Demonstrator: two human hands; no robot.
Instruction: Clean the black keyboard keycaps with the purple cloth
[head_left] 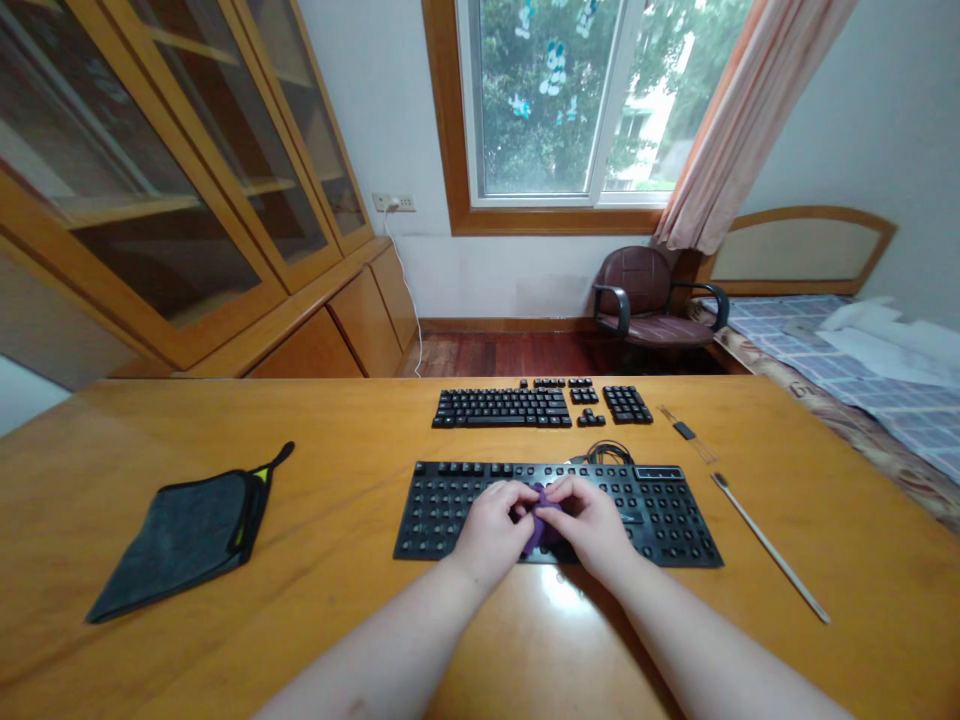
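Both my hands meet over the middle of a black keyboard base [442, 515], most of whose keycaps are off; a short row of caps is still on its top left. My left hand [496, 522] pinches the left side of a small purple cloth [534, 540]. From the right, my right hand [589, 515] closes its thumb and fingers on the same cloth. The fingertips nearly touch, and part of the cloth is hidden beneath them. Behind the base, the loose black keycaps [502, 407] lie set out in keyboard order.
A folded dark grey cloth [180, 535] lies on the left of the wooden table [337, 600]. To the right are a wire keycap puller [684, 430] and a thin long-handled brush [772, 550]. A coiled cable [609, 452] sits behind the base. Beyond the table stands a chair [637, 285].
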